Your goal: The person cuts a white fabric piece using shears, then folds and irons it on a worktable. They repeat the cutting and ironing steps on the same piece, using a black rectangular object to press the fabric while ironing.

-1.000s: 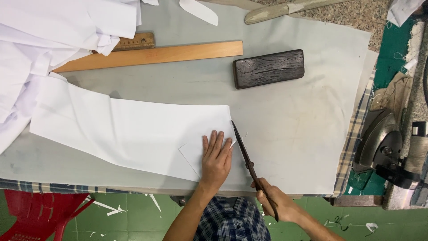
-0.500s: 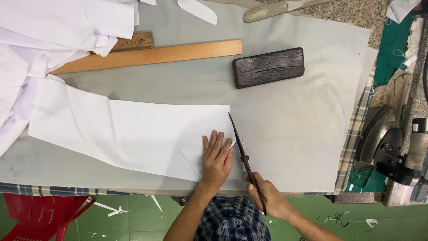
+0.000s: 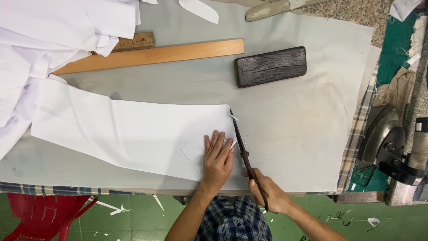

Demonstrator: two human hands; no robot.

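Observation:
A long strip of white fabric [image 3: 125, 131] lies flat across the grey padded table [image 3: 290, 125]. My left hand [image 3: 217, 160] presses flat on its right end, fingers spread, beside a small white paper pattern piece [image 3: 192, 154]. My right hand [image 3: 267, 192] grips the handles of dark tailor's scissors [image 3: 240, 145], whose closed blades run along the fabric's right edge, tip at the upper corner. A thin white sliver [image 3: 233, 116] curls off that corner.
A long wooden ruler [image 3: 151, 56] and a shorter ruler [image 3: 133, 42] lie at the back. A dark wooden block [image 3: 270, 67] sits right of them. White fabric is heaped [image 3: 44, 40] at the left. A dark iron [image 3: 383, 138] rests at the right edge. A red stool [image 3: 35, 216] stands below.
The scissors have advanced up the fabric's right edge to its top corner, and the blades have come together. My left hand has stayed pressed on the cloth.

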